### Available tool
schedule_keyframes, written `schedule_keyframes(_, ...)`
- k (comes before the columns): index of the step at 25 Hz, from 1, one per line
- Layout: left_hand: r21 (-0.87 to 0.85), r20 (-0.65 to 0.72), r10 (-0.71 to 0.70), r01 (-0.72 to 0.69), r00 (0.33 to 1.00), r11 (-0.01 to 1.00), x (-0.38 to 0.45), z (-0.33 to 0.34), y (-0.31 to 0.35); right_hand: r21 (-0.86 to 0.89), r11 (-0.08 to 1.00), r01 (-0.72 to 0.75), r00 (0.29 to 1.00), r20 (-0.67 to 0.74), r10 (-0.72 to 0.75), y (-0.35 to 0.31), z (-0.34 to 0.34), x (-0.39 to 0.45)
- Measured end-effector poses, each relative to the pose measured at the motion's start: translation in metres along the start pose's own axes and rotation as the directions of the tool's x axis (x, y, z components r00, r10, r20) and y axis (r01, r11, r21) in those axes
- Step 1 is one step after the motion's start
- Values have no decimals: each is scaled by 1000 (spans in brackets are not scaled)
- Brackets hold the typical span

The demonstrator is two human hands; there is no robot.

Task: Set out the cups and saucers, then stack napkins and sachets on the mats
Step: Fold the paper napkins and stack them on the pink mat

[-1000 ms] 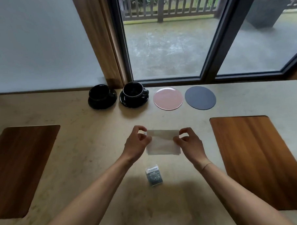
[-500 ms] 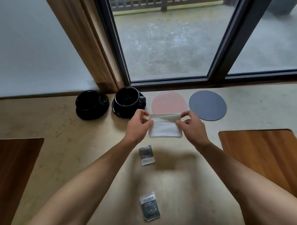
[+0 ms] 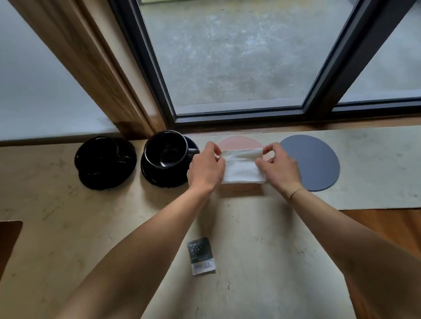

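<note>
Pinching a white napkin (image 3: 241, 167) over the pink mat (image 3: 237, 143), both hands' fingers (image 3: 216, 156) grip it beside two empty black cups (image 3: 166, 149)

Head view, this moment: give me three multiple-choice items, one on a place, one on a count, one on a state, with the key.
1. The napkin is held over:
A. the pink mat
B. the grey mat
C. a cup

2. Black cups on saucers:
A. one
B. two
C. three

3. The sachet is:
A. pinched by a hand
B. on a mat
C. lying on the counter

Key: 1 A, pink shows above and below the napkin, which the left hand and right hand pinch; 2 B, left cup and right cup; 3 C, it lies flat between the forearms.
</note>
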State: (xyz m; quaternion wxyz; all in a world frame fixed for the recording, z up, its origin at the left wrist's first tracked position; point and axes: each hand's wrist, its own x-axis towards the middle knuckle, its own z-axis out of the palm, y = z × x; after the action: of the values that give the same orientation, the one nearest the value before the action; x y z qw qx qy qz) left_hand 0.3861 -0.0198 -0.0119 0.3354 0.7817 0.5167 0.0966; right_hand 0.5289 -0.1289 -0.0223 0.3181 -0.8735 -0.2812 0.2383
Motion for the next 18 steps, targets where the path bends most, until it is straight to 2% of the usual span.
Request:
schedule_keyframes(3, 114, -29, 46, -42, 999, 993, 13, 11, 1, -80, 997, -8, 1000, -17, 6, 6, 6, 14)
schedule_keyframes(8, 212, -67, 131, -114, 989, 971, 20, 16, 0, -223, 974, 32, 997, -66, -48, 3, 13, 23)
schedule_keyframes(18, 305, -45, 203, -180, 978, 935, 20, 21, -3, -377, 925, 50, 992, -87, -89, -5, 11, 19)
